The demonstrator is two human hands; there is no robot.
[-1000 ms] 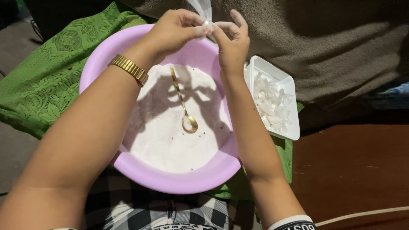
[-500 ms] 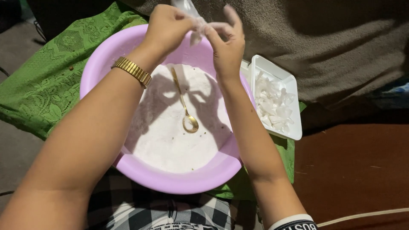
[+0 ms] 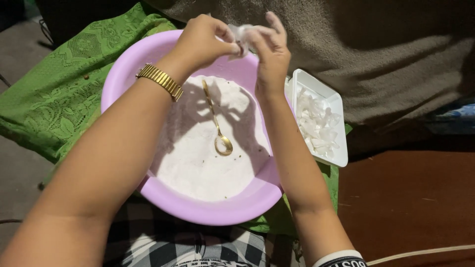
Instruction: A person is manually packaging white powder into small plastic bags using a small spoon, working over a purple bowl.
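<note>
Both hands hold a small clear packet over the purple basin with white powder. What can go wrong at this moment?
1. The small clear packet, pinched between left hand and right hand above the far rim of the purple basin, might spill onto the green cloth.
2. The basin seems to rest on the lap, so it could tip.
3. The gold spoon lies in the white powder and could sink.

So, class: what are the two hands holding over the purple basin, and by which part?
Both the left hand and right hand pinch a small clear plastic packet with their fingertips, one at each side; the exact grip is partly hidden.
</note>
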